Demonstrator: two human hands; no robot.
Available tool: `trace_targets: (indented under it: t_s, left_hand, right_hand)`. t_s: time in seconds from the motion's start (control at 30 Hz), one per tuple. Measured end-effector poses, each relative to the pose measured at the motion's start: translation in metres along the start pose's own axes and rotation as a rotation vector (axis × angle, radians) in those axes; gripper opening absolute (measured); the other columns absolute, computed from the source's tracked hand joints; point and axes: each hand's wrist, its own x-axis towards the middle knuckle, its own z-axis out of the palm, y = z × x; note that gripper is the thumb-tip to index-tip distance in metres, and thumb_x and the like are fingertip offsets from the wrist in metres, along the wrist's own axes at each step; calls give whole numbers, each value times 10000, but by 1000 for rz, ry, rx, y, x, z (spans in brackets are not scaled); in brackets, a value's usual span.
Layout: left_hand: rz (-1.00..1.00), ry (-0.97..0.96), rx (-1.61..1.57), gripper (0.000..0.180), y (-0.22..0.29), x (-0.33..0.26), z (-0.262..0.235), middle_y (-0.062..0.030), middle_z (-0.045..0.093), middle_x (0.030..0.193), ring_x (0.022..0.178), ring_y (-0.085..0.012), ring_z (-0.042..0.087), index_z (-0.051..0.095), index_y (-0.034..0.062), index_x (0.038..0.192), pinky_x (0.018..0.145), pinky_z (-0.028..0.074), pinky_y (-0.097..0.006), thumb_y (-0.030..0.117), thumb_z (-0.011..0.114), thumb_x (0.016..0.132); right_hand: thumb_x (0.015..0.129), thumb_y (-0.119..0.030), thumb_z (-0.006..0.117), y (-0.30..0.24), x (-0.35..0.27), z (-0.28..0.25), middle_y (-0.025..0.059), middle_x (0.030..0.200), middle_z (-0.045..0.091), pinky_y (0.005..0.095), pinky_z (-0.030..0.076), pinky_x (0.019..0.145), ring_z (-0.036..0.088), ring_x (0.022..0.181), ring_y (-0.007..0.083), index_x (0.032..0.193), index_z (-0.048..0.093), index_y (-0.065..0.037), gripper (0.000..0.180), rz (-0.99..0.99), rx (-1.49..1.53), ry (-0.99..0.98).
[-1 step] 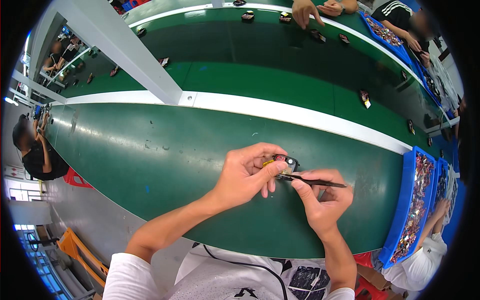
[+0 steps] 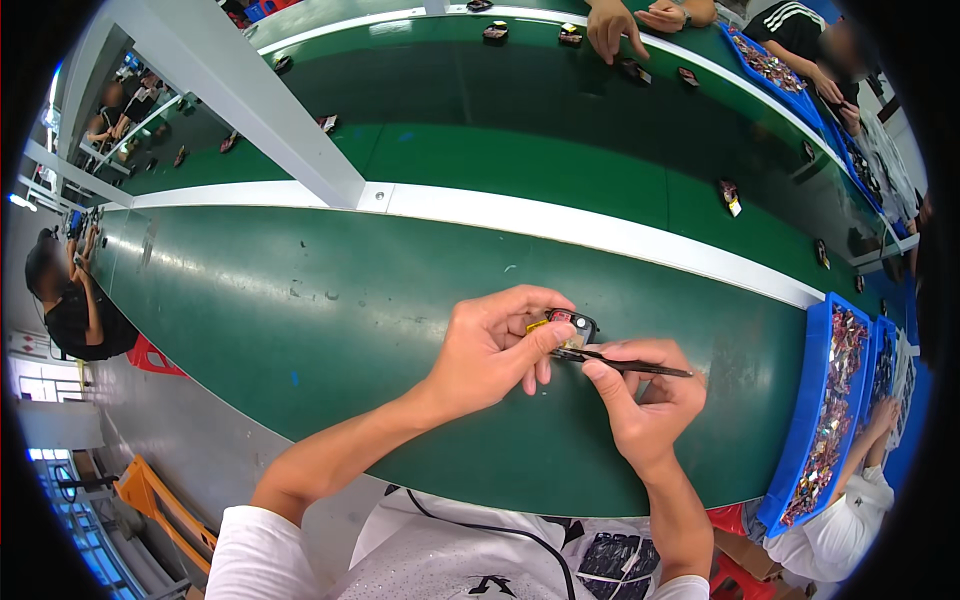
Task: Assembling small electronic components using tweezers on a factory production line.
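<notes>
My left hand (image 2: 487,345) is closed around a small black device casing (image 2: 583,327) with a reddish part inside, a round pale spot and a yellow tab at its side. Its thumb presses over the near side of the casing and hides part of the inside. In my right hand (image 2: 648,395) is a pair of black tweezers (image 2: 640,366), pinched between thumb and fingers. The tweezers' tips reach the casing's lower edge, close by my left thumb. Whether they grip a small piece there is too fine to make out. Both hands are over the green table (image 2: 400,290).
At right stands a blue tray (image 2: 815,400) heaped with small shiny parts. Beyond the white rail (image 2: 480,208), a green belt (image 2: 600,160) carries several small black devices. A white post (image 2: 250,100) rises at left. A co-worker's hand (image 2: 612,28) reaches over the belt's far side.
</notes>
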Motion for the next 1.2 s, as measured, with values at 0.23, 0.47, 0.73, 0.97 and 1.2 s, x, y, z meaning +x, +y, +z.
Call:
trace_targets:
  t_s: [0.23,0.47,0.73,0.97,1.2]
  left_hand:
    - [-10,-4,-7,222,1,-1,2,-133,710,983,630,-115,659,625,-77,1197,482,527,-228,2,632,990]
    - [-44,16,-4,201,-4,-1,4,-99,687,974,612,-81,631,620,-56,1170,468,488,-208,24,647,988]
    - [-64,43,113,196,-5,-1,7,-51,650,984,606,-56,598,614,-17,1159,460,442,-190,43,666,979]
    - [-44,77,196,210,-9,-3,9,-46,653,991,712,-40,617,614,-6,1169,533,479,-189,40,675,973]
    - [-111,8,104,204,-1,2,0,-60,680,931,698,-57,622,615,-14,1154,526,474,-205,27,679,965]
  right_hand:
    - [764,5,850,-1,2,1,90,834,777,194,311,419,421,420,17,845,727,-28,151,-81,-13,-18]
    - [732,18,849,0,3,3,71,810,780,212,346,423,615,490,93,834,748,-70,169,-338,-155,-48]
    - [711,40,830,1,1,3,59,805,780,221,348,431,667,549,113,828,769,-84,181,-378,-219,-60]
    - [704,45,825,1,1,4,56,807,778,224,371,443,683,570,122,821,773,-81,179,-364,-229,-86]
    - [713,29,833,-1,0,5,48,805,777,225,385,450,682,571,123,814,769,-86,166,-337,-204,-97]
